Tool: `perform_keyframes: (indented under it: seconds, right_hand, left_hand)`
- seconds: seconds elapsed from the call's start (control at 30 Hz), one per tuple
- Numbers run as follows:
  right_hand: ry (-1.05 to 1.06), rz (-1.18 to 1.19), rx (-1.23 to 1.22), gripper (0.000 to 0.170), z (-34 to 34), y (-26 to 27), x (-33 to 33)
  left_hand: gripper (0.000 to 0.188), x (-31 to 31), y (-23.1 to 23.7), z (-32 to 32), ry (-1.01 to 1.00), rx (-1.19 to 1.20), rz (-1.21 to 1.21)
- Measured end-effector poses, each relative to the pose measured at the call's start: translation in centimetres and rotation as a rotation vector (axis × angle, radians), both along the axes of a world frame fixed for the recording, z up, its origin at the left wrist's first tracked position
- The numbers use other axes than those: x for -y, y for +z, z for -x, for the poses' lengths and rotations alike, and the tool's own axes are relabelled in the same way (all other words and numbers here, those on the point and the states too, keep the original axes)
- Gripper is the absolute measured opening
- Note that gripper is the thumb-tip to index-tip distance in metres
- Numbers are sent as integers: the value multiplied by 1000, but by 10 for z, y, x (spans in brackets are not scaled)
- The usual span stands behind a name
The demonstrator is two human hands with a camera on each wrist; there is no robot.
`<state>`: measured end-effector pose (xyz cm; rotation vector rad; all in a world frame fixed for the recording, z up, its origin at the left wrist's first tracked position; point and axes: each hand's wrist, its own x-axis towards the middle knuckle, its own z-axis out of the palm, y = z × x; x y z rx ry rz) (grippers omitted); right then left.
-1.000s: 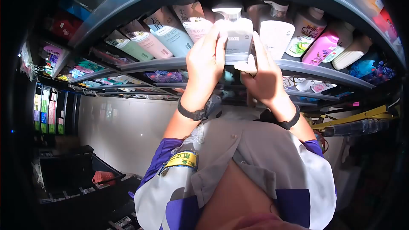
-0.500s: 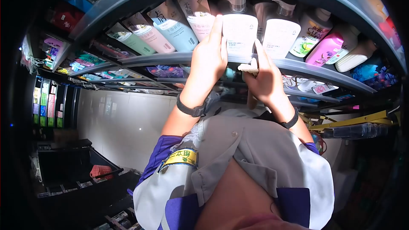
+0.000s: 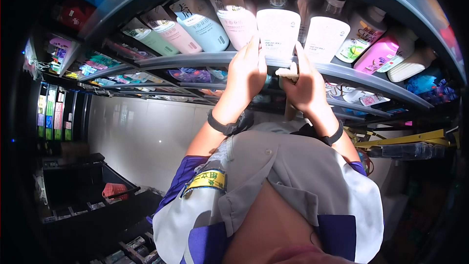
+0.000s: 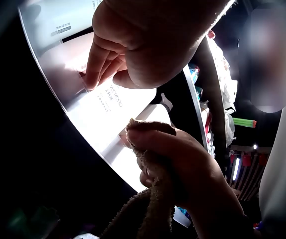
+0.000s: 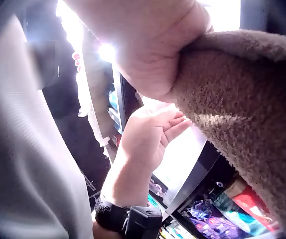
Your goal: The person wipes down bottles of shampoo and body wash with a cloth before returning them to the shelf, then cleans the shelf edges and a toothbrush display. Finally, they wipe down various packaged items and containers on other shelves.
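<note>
A white pump bottle (image 3: 278, 27) with a dark shoulder and silver collar stands upright at the front of the shelf. My left hand (image 3: 248, 71) reaches to its lower left side, fingers nearly straight and together, fingertips right at the bottle. In the left wrist view, those fingers (image 4: 102, 67) overlap its white front. My right hand (image 3: 308, 88) is at the lower right side, with one extended finger by the bottle's edge. Between thumb and palm it grips a brown fuzzy cloth (image 5: 242, 99), which hangs below the hand in the left wrist view.
A matching white pump bottle (image 3: 327, 39) stands just right. Pink (image 3: 233, 24) and blue (image 3: 202, 27) bottles line the left; a green-labelled bottle (image 3: 359, 39) and a magenta bottle (image 3: 376, 55) the right. A clear lip (image 3: 195, 61) edges the shelf. Lower shelves hold packets.
The white pump bottle has gone farther back, level with its twin, its front now brightly lit. Both hands have slid lower along its sides. The cloth stays in the right hand.
</note>
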<state>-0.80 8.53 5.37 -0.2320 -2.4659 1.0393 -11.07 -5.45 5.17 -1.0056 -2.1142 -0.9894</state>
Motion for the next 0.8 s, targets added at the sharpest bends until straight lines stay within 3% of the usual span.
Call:
perform_keyframes:
  seconds: [0.63, 0.7, 0.8]
  right_hand:
    - [28, -77, -265, 71, 3, -11, -3]
    - [39, -88, -295, 70, 0, -11, -5]
    - [55, -114, -363, 61, -3, -13, -12]
  left_hand:
    - [46, 3, 2, -4, -18, 80, 2]
    - [39, 5, -1, -6, -123, 252, -156]
    - [31, 14, 4, -27, -49, 174, -130]
